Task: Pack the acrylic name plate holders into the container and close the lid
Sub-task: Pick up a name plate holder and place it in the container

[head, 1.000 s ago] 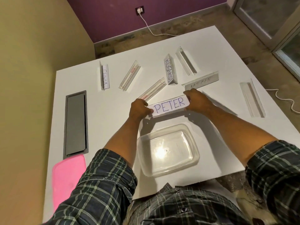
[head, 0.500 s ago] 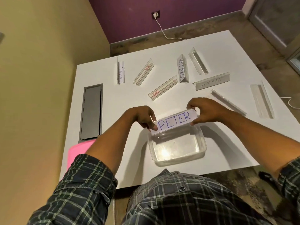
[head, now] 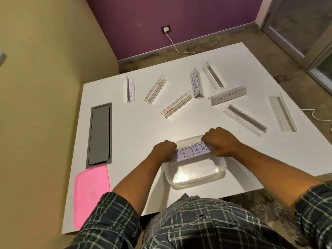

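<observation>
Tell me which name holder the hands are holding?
The PETER holder. The left hand and right hand grip its ends over the clear container. Every other holder, like BATMAN, lies untouched on the table.

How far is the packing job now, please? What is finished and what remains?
Nothing looks packed yet: the clear container appears empty. In hand: the left hand and right hand hold the PETER holder over its far rim. Left: eight holders on the table, then fitting the pink lid.
</observation>
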### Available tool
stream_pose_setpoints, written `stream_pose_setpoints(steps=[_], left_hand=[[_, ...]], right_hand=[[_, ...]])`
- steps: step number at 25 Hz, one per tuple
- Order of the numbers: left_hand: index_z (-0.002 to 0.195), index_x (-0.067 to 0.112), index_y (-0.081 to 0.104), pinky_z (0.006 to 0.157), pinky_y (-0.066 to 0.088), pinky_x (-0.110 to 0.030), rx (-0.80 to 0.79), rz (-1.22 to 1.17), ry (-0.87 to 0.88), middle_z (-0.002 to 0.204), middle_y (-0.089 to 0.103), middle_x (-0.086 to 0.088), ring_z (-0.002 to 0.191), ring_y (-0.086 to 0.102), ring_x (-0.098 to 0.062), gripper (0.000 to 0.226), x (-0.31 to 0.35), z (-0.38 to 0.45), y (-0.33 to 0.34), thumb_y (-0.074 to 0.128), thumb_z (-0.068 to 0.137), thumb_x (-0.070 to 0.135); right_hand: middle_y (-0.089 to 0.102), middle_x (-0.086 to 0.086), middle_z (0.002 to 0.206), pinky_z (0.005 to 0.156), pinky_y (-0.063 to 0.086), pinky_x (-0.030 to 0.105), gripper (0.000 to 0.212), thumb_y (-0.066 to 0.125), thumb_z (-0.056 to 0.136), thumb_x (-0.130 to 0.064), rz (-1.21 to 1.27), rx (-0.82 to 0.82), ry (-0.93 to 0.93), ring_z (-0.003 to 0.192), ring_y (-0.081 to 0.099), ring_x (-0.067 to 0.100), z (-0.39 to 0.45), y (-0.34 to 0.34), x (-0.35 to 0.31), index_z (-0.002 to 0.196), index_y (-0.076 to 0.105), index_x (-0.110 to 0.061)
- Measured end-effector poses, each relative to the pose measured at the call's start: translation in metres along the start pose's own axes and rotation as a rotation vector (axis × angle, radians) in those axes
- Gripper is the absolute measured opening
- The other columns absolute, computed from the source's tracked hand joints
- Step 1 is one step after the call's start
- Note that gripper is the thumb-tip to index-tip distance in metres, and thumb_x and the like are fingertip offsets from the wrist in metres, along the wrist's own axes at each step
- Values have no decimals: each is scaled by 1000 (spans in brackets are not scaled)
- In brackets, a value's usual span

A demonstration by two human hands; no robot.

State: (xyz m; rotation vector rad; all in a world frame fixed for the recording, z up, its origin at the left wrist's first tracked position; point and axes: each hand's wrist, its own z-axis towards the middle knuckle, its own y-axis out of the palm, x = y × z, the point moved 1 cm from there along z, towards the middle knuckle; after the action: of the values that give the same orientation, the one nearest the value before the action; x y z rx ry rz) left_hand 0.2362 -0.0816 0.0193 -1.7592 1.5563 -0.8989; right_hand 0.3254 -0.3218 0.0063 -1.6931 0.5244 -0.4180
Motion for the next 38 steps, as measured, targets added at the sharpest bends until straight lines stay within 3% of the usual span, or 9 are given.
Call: stream_pose_setpoints(steps=[7, 13, 18, 21, 25, 29, 32, 35, 38], left_hand=[[103, 16, 67, 69, 38, -29, 195, 210, 1, 106, 69, -9, 98, 67, -33, 18, 8, -1, 29, 57, 88, 13], [73, 23, 53, 70, 27, -30, 220, 284, 64, 91, 72, -9, 83, 67, -32, 25, 17, -7, 33, 49, 77, -1], [73, 26, 50, 73, 24, -31, 272, 318, 76, 89, 72, -9, 82, 67, -31, 29, 14, -6, 37, 45, 79, -2], [79, 20, 62, 74, 25, -32, 254, 349, 73, 89, 72, -9, 81, 67, -30, 31, 14, -2, 40, 43, 79, -4], [66, 19, 66, 60, 35, -26, 316, 333, 53, 70, 66, -2, 53, 61, -25, 14, 15, -3, 37, 72, 61, 8], [94, 16, 67, 66, 39, -33, 443, 74, 126, 95, 61, -2, 71, 61, -30, 21, 13, 5, 39, 54, 85, 30], [100, 18, 65, 59, 44, -32, 561, -2, 190, 100, 60, -2, 62, 58, -29, 23, 25, 14, 16, 55, 87, 33], [117, 18, 61, 59, 53, -35, 668, -144, 205, 115, 58, -6, 64, 63, -29, 33, 46, 31, -17, 59, 87, 31], [133, 15, 54, 75, 54, -37, 650, -216, 228, 128, 55, -7, 89, 66, -30, 48, 75, 52, -48, 58, 87, 30]], right_hand=[[62, -1, 57, 75, 48, 32, 25, 81, 55, -5, -242, 44, 9, 57, 60, 23, 3, 14, -26, 67, 63, -17], [58, -3, 51, 71, 50, 26, 32, 81, 42, -1, -266, 26, 16, 50, 58, 17, 8, 23, -35, 62, 63, -19], [58, -4, 49, 71, 52, 25, 31, 81, 42, -1, -261, 42, 32, 48, 57, 17, 8, 32, -36, 61, 64, -19], [56, -3, 46, 70, 53, 25, 28, 80, 42, -2, -259, 60, 25, 45, 56, 17, 10, 30, -37, 57, 62, -18], [60, -5, 50, 69, 52, 23, 27, 84, 45, -7, -254, 71, 14, 52, 60, 16, 9, 32, -35, 57, 63, -20], [66, -2, 73, 72, 50, 31, 15, 80, 65, -19, -75, 248, -40, 78, 64, 21, 7, 30, -27, 73, 67, -19], [69, -1, 94, 74, 47, 35, 15, 67, 87, -31, 46, 416, -23, 91, 62, 22, 8, 19, -9, 94, 70, -18], [72, -1, 98, 76, 48, 37, 15, 67, 91, -32, 187, 577, 222, 92, 64, 23, 0, 0, 24, 96, 74, -20], [74, 0, 98, 82, 49, 41, 14, 72, 88, -31, 368, 585, 630, 93, 67, 28, -18, -6, 64, 95, 74, -20]])
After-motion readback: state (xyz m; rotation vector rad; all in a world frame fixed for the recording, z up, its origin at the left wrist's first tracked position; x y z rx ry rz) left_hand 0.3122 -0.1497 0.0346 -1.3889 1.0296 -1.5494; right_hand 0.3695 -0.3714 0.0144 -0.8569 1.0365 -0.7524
